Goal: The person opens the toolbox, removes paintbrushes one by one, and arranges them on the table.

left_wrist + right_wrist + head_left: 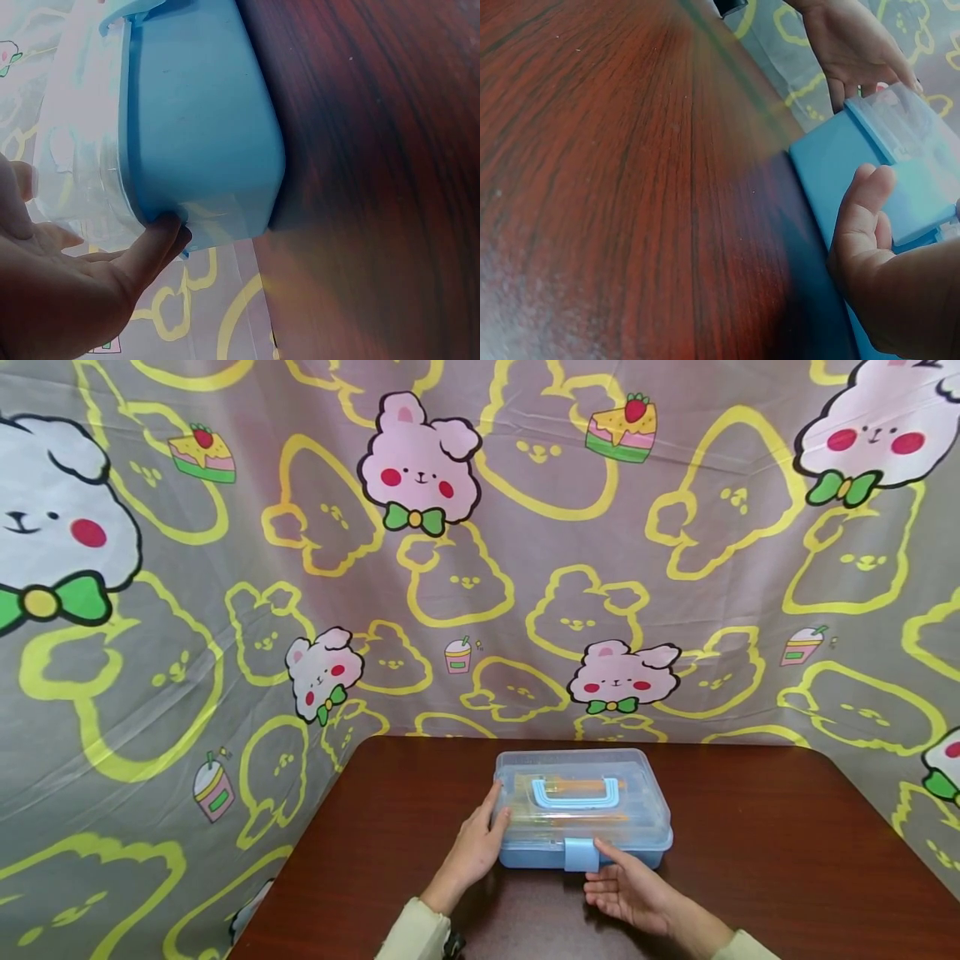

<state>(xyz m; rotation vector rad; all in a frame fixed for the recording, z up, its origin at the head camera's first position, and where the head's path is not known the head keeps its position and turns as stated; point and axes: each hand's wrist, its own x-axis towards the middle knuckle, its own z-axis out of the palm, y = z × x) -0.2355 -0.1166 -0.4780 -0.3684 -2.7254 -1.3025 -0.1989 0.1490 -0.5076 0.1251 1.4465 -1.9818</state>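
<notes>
A plastic storage box [540, 858] with a light blue base and a clear lid [637, 810] stands on the table. A blue handle [576, 802] lies on its lid, and a blue latch [581, 855] covers the middle of its front. Orange and yellowish items show dimly through the lid. My left hand [477, 837] rests against the box's left side, its fingertips [166, 222] near the seam between lid and base. At the latch's right edge is the thumb of my right hand [633, 889]; its other fingers are loosely bent in front of the box.
The box sits toward the back of a dark red-brown wooden table [780, 852]. A grey curtain [525, 552] with cartoon rabbits and yellow outlines hangs behind the table and along its left side.
</notes>
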